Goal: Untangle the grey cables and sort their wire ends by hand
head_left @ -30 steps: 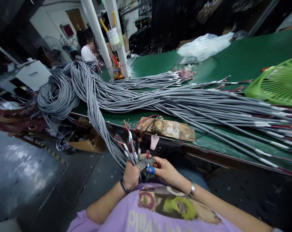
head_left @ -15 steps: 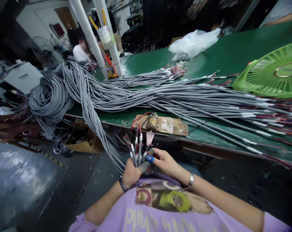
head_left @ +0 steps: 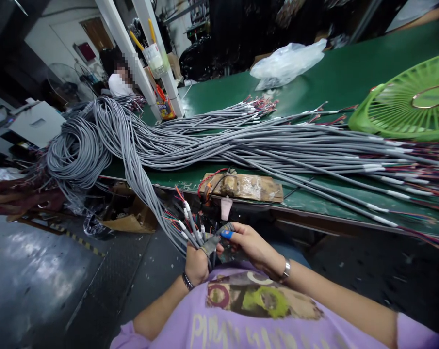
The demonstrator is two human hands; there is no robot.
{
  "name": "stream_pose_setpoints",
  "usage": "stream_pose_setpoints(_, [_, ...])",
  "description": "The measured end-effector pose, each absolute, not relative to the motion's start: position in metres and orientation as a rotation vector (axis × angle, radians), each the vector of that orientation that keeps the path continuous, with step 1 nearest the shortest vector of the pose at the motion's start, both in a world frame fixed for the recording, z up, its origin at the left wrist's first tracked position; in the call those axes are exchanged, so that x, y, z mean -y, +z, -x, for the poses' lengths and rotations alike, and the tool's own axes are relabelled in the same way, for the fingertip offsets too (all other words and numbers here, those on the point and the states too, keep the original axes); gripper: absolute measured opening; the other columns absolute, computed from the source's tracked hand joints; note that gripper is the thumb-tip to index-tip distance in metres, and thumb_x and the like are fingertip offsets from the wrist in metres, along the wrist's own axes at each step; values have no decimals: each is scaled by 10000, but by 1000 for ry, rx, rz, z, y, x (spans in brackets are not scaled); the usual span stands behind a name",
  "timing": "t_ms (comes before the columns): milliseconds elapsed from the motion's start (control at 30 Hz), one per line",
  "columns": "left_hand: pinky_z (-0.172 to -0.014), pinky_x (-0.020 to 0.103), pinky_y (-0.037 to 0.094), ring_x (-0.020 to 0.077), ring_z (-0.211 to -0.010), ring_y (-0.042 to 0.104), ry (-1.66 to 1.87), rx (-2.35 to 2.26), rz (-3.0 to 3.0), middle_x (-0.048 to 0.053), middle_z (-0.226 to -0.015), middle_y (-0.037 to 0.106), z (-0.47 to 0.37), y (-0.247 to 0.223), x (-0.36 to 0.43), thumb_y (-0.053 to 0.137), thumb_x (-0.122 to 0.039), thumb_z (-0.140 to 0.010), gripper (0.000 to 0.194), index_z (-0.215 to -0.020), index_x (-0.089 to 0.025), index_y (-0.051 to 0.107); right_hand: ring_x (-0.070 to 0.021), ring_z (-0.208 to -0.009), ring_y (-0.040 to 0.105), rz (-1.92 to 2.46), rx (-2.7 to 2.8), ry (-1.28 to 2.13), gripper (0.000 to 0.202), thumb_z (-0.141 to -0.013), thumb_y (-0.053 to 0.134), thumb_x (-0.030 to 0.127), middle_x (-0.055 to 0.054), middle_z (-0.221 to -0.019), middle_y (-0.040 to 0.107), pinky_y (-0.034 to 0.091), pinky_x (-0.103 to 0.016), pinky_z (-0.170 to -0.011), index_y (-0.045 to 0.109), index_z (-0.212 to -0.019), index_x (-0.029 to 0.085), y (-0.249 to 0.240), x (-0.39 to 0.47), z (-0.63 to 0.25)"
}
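My left hand point(head_left: 198, 261) is closed around a bunch of grey cables point(head_left: 192, 228) in front of my body. Their white-sleeved ends and loose coloured wires fan up and to the left. Grey wrapping covers the left thumb, which points toward my right hand point(head_left: 253, 245). That hand is closed in a pinch just right of the bunch, with a blue covering on its thumb. What lies between its fingertips is too small to make out. From the held bunch the cables run up to the large pile of grey cables point(head_left: 204, 145) on the green table point(head_left: 219, 89).
A wooden board point(head_left: 255, 188) with red and black wires lies at the table's front edge. A green fan point(head_left: 415, 99) stands on the right, a plastic bag point(head_left: 288, 63) behind. A white post point(head_left: 161, 63) rises at the back. An open cardboard box point(head_left: 132, 218) sits below left.
The bunched cable ends have tilted to the left and spread out. My left thumb now points right, over the bunch. My right hand stays pinched beside it, almost in place.
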State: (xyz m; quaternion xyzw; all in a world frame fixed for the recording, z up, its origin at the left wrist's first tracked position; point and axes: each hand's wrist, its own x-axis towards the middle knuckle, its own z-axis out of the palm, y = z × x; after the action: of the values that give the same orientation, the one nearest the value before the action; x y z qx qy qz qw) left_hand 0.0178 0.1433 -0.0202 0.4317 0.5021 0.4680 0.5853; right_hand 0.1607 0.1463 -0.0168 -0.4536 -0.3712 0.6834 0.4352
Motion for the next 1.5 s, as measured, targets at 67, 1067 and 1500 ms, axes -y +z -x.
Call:
stream_pose_setpoints(67, [-601, 284, 488, 173, -564, 617, 1126, -1184, -949, 41, -488, 621, -19, -21, -145, 654, -365, -707, 290, -516, -147, 637, -92, -495, 458, 1138, 920, 1667, 363, -657, 686, 498, 10, -571, 594, 317, -228, -473, 552, -686, 162, -17, -145, -161])
stream_pose_setpoints(1067, [-551, 290, 515, 180, -537, 628, 1097, -1102, -704, 38, -470, 606, -21, -19, -148, 717, -316, -607, 226, -544, -120, 624, -121, -603, 558, 996, 1023, 1741, 359, -734, 645, 475, 11, -663, 593, 421, -254, -575, 548, -884, 164, -10, -150, -162])
stream_pose_setpoints(1500, [-521, 271, 497, 167, -502, 614, 1075, -1109, -773, 28, -479, 614, -24, -25, -143, 738, -330, -622, 232, -613, -118, 646, -119, -439, 535, 1004, 883, 1740, 237, -700, 651, 364, 51, -465, 555, 420, -257, -501, 485, -688, 195, -13, -148, -149])
